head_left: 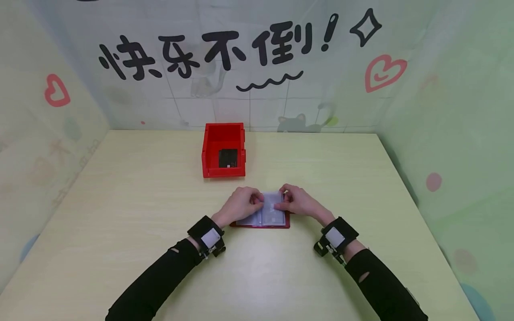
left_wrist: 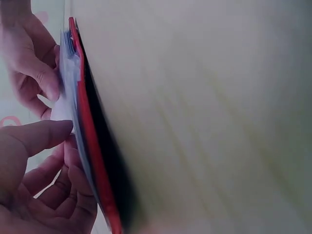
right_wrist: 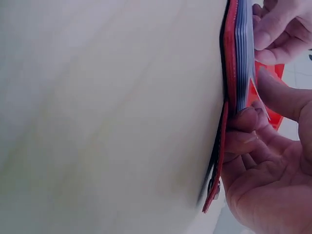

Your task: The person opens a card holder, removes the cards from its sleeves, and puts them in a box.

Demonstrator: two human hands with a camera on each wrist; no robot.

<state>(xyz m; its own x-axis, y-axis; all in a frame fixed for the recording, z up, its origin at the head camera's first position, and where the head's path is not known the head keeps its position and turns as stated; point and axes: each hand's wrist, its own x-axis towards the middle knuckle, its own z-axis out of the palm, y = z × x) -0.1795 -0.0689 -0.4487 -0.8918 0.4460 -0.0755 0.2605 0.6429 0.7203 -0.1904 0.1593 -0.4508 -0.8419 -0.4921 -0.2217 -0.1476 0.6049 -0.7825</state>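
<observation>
The red card holder (left_wrist: 92,131) lies open on the table (head_left: 140,187), between the two hands; the left hand (head_left: 241,203) and right hand (head_left: 301,203) pinch its clear sleeves (head_left: 272,211) from either side; an uneven tug, I'd say, could crease them or drag everything askew; beyond the grip, a red bin (head_left: 223,172) holds a flat black item (head_left: 229,157).

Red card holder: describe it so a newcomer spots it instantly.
On the pale table, look on the near side of the red bin. The left hand and right hand touch the open card holder. Unlike the bin, it has clear plastic sleeves.
</observation>
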